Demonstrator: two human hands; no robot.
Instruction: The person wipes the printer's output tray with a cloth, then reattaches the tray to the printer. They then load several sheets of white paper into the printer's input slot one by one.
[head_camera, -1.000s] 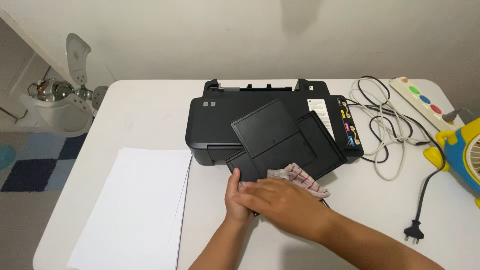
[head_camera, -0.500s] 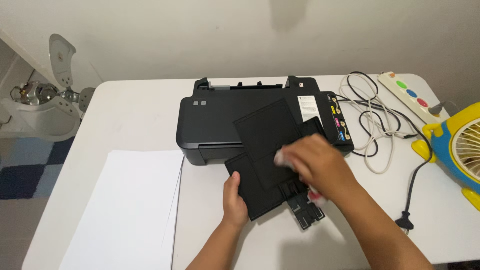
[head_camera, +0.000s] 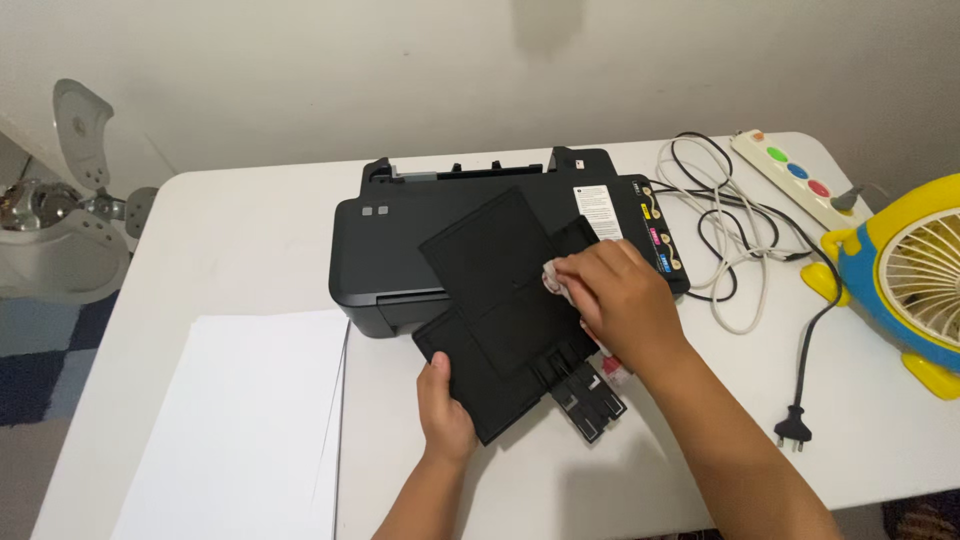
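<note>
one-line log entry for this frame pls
left hand: steadies black tray | right hand: presses cloth on tray | printer: behind

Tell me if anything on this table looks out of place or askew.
The black tray panels lie crooked, detached, across the printer front. The white cables sit in a loose tangle, and a black plug lies unplugged.

White counter (head_camera: 250, 230), rounded corners, set against plain off-white wall (head_camera: 400, 70). Faint grey shadow on wall at top centre. Light even, soft. Left of counter: white fan (head_camera: 70, 215) on floor. Floor there covered by blue and white checkered mat (head_camera: 35, 375). No window in view.
</note>
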